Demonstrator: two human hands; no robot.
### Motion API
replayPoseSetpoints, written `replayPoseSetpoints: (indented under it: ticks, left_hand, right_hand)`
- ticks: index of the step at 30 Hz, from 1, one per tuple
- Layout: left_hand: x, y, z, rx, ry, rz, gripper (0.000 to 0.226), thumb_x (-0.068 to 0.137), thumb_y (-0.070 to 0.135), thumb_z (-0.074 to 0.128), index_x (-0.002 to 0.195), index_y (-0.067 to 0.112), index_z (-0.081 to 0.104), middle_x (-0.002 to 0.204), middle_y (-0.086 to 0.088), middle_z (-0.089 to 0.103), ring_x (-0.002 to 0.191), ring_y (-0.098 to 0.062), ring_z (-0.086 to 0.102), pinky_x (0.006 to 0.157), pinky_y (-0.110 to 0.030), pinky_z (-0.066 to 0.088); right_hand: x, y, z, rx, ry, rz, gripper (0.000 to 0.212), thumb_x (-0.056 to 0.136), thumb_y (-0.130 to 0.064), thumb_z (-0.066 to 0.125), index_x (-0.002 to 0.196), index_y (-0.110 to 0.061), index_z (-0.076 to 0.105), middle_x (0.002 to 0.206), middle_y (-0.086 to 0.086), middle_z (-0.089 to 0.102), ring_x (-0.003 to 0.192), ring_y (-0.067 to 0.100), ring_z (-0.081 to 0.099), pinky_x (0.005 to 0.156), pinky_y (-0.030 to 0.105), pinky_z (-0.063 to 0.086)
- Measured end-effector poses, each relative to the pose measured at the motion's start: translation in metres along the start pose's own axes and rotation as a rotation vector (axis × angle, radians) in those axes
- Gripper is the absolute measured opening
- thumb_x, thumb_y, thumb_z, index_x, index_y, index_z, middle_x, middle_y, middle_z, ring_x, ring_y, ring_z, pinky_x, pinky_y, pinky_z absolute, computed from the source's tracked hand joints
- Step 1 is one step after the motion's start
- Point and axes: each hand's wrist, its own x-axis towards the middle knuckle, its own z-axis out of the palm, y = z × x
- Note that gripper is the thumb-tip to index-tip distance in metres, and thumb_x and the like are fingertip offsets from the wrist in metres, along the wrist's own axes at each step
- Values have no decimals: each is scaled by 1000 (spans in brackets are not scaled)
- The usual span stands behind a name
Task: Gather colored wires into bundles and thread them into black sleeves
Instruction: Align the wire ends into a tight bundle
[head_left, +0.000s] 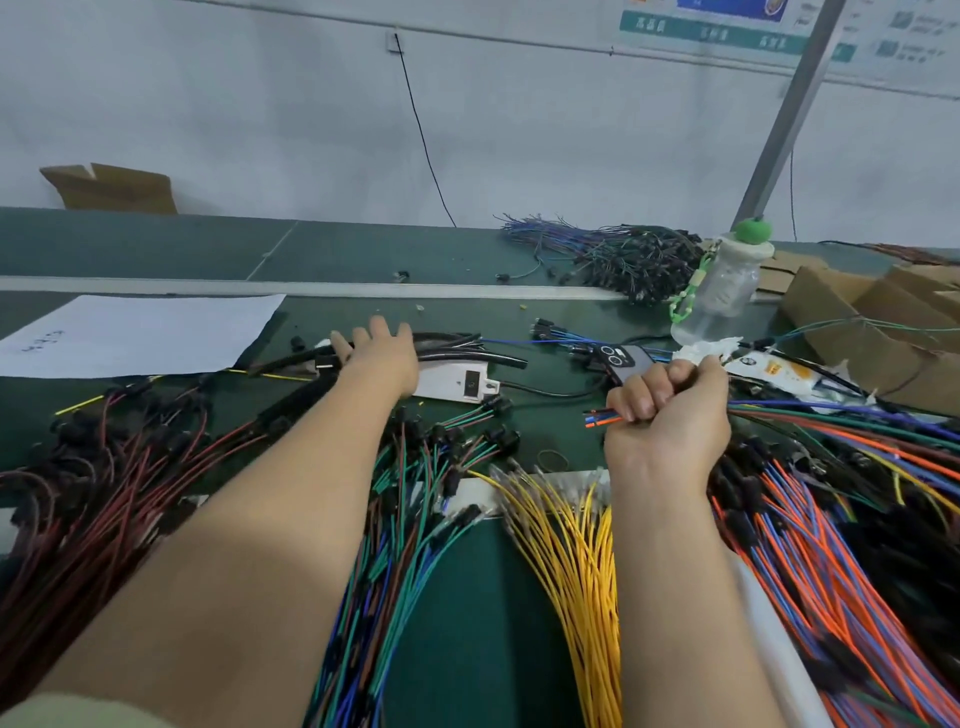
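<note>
Left grip (379, 353): released, with the fingers spread straight and resting on the black sleeves (467, 347).
Right grip (670, 410): clenched round 1 bundle of colored wires (831, 415). The cut tips poke out left of my fist, and the rest trails off to the right.
Black sleeves: a loose heap at mid-counter, touching a white device (457, 382), with their right ends near a phone (626, 358).
Left side: dark red wires (104, 467) fan out beneath my left forearm, and a paper sheet (135, 332) lies beyond them.
Middle: green and blue wires (415, 493) lie just beside yellow wires (571, 545).
Right side: orange and blue wires (831, 545) are heaped thickly. Behind them stand a water bottle (722, 291) and cardboard boxes (883, 322).
Open room: I see a bare strip of counter (467, 623) between the green and yellow fans, a small patch between my 2 grips, and a wider stretch beyond the sleeves.
Edges: a pale rail (311, 288) crosses the counter past the sleeves. The near edge is hidden under the wires.
</note>
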Motion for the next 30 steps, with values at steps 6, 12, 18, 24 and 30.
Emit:
replayPoseSetpoints:
  ticks: [6, 12, 18, 24, 30]
  left_hand:
    - [-10, -4, -1, 14, 102, -13, 48, 87, 2, 45, 134, 11, 37, 135, -17, 31, 121, -37, 35, 98, -40, 29]
    - [-22, -10, -66, -226, 355, 79, 33, 87, 3, 48, 119, 5, 42, 117, -18, 53, 107, -38, 52, 83, -42, 40]
    - [-68, -8, -107, -67, 50, 351, 21, 80, 2, 49, 100, 9, 50, 96, -11, 59, 84, -30, 58, 74, -36, 48]
    - [-123, 8, -16, 85, -187, 358, 44, 93, 15, 47, 136, 16, 41, 141, -14, 40, 129, -35, 37, 110, -50, 28]
    - [-154, -6, -18, -67, -72, 355, 59, 100, 27, 39, 150, 23, 8, 157, -6, 10, 143, -31, 7, 115, -52, 4]
  right_hand:
    - [-2, 2, -3, -16, 4, 15, 43, 102, -27, 33, 59, -17, 32, 38, -7, 22, 30, 9, 18, 35, 17, 15]
    - [-5, 1, -4, -6, -9, 22, 44, 102, -28, 33, 60, -17, 33, 38, -7, 23, 30, 8, 17, 35, 18, 14]
    - [-14, -5, 0, 17, -46, 53, 45, 102, -28, 31, 59, -17, 32, 37, -7, 21, 30, 8, 15, 35, 18, 11]
    - [-30, -28, 10, 27, -83, 26, 43, 101, -28, 31, 60, -18, 31, 38, -7, 21, 30, 9, 15, 35, 17, 10]
    - [-61, -48, -10, -49, -92, -10, 43, 102, -26, 32, 60, -18, 33, 39, -8, 22, 31, 8, 16, 34, 18, 13]
